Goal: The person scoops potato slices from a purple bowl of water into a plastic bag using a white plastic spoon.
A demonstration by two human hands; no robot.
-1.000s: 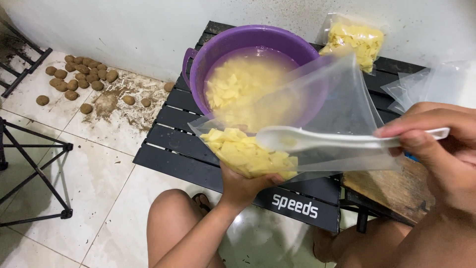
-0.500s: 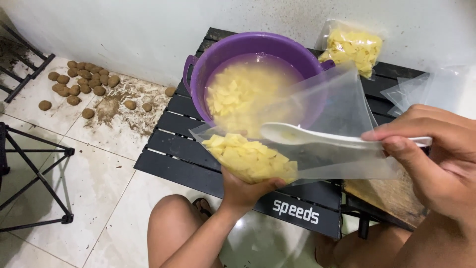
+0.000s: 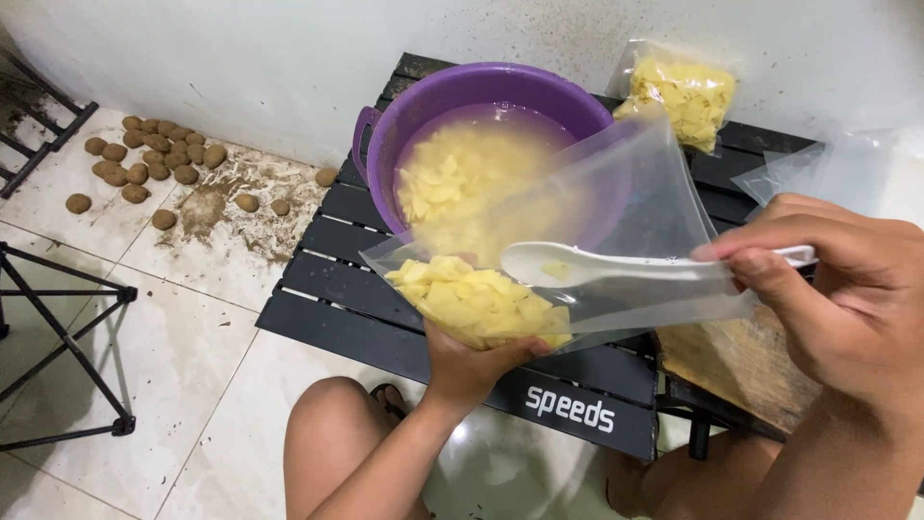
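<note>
Carefully, the left hand point(image 3: 472, 361) cups the clear bag point(image 3: 577, 260) from below, while the right hand point(image 3: 847, 289) pinches the white spoon point(image 3: 587, 265) level inside its mouth, so yellow slices point(image 3: 481, 303) do not spill

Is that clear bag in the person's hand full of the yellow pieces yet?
Partly full. The clear bag has yellow pieces heaped only at its lower end above the left hand; the rest looks empty.

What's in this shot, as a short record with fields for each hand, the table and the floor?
Left hand: holds clear plastic bag of yellow slices from below
Right hand: holds white spoon inside the bag's mouth
Table: black, slatted; purple basin of slices in water, sealed bag of slices
Floor: brown potatoes, soil
</note>
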